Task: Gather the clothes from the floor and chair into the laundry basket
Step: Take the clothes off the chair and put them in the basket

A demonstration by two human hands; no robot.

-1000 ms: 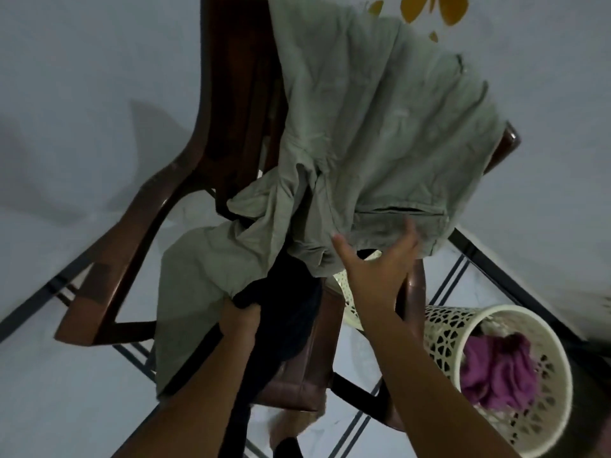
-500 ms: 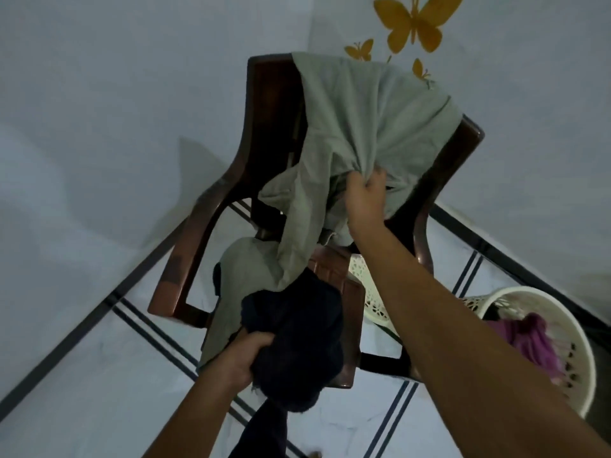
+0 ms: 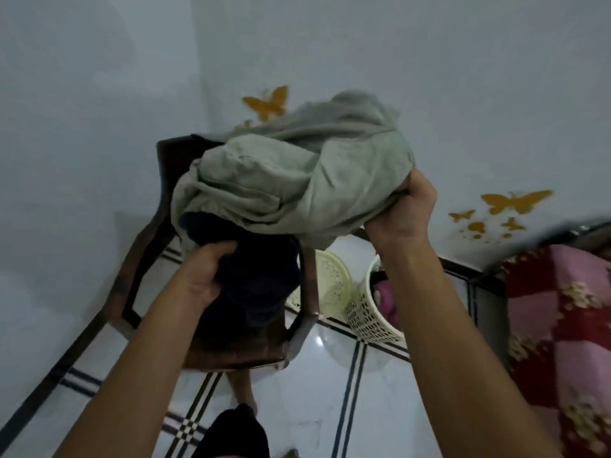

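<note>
A bundled grey-green garment point(image 3: 291, 180) is lifted above the brown chair point(image 3: 139, 269). My right hand point(image 3: 401, 211) grips its right end. My left hand point(image 3: 208, 272) is closed on a dark navy garment point(image 3: 261, 276) that hangs under the green one, over the chair seat. The cream lattice laundry basket point(image 3: 365, 312) stands on the floor to the right of the chair, below my right forearm, with purple cloth point(image 3: 385, 294) inside. Part of the basket is hidden by my arm.
A cream lattice lid point(image 3: 330, 279) leans behind the chair's right arm. A bed with a red and pink patterned cover point(image 3: 558, 319) fills the right side. White tiled floor point(image 3: 373, 398) with dark stripes lies in front. My foot point(image 3: 243, 388) shows below the chair.
The green garment has come off the chair back and is now bunched in the air. My right hand moved right and up with it. The view pulled back, and the bed came into sight.
</note>
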